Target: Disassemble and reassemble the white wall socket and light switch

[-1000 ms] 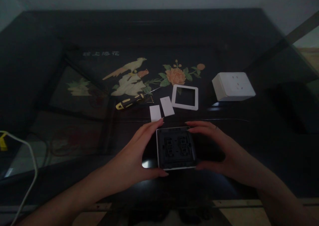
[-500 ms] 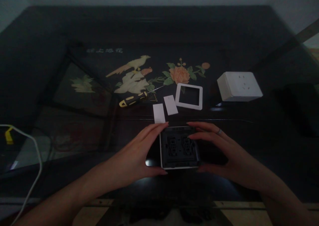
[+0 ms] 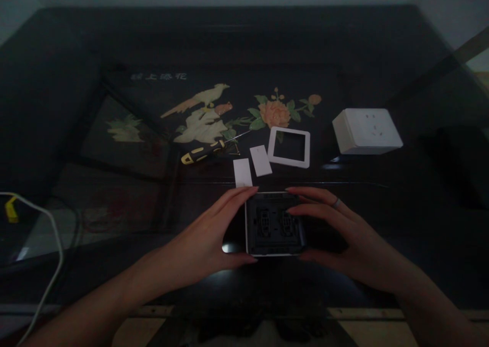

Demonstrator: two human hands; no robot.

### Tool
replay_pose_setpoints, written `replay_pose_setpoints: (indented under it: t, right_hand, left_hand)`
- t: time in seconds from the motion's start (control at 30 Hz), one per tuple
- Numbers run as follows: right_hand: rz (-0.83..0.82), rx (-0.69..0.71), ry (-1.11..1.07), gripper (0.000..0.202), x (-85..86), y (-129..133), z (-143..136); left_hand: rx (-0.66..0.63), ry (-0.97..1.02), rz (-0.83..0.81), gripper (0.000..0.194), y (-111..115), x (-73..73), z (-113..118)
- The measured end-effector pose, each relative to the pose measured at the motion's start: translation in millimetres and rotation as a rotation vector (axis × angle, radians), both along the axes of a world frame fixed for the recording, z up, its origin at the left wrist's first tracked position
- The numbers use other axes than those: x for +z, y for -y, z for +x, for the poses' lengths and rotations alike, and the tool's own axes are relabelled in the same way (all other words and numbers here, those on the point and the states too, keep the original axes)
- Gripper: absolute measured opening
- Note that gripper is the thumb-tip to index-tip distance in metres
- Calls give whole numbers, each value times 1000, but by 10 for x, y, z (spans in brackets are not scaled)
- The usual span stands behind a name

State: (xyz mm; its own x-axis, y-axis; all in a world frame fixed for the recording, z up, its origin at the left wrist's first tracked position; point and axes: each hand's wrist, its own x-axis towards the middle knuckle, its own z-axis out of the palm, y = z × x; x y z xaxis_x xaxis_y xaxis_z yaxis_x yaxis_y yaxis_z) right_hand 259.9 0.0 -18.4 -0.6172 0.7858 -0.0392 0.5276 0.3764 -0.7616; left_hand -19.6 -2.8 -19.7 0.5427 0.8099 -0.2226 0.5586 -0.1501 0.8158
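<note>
Between my hands, near the table's front, is a square switch body point(image 3: 275, 227) with a black face and a white rim. My left hand point(image 3: 208, 235) grips its left side, fingertips at the top left corner and thumb at the bottom left. On the other side my right hand point(image 3: 340, 230), with a ring on one finger, holds the top right edge and the bottom right corner. Just beyond lie two white rectangular plates, one point(image 3: 242, 172) close to my left fingertips, the other point(image 3: 261, 160) beside a white square frame point(image 3: 289, 164).
A yellow and black screwdriver point(image 3: 202, 152) lies left of the plates, with small screws point(image 3: 237, 150) by its shaft. A white socket box point(image 3: 369, 130) stands at the right. A white cable point(image 3: 57, 235) curves along the left side of the dark glossy table point(image 3: 229, 46).
Both hands keep their hold on the switch body, which looks tilted very slightly differently. The whole view has shifted a little.
</note>
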Motion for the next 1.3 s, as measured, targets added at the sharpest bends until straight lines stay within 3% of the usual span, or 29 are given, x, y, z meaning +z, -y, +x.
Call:
replay_pose_setpoints:
  t: [0.23,0.43,1.17,1.3]
  right_hand:
    - [10,-11,-11,54,-5,10,-6]
    - [19,9,11,54,-8,-3,-19]
    - [-2,1,-21,56,8,-22,16]
    - [49,-62,-21,51,49,-63,73]
  left_hand:
    - [-14,20,-10,101,-2,-9,-10]
    - [11,33,18,92,12,-37,12]
    - [34,59,0,88,23,-17,25]
    - [50,61,-16,88,39,-30,18]
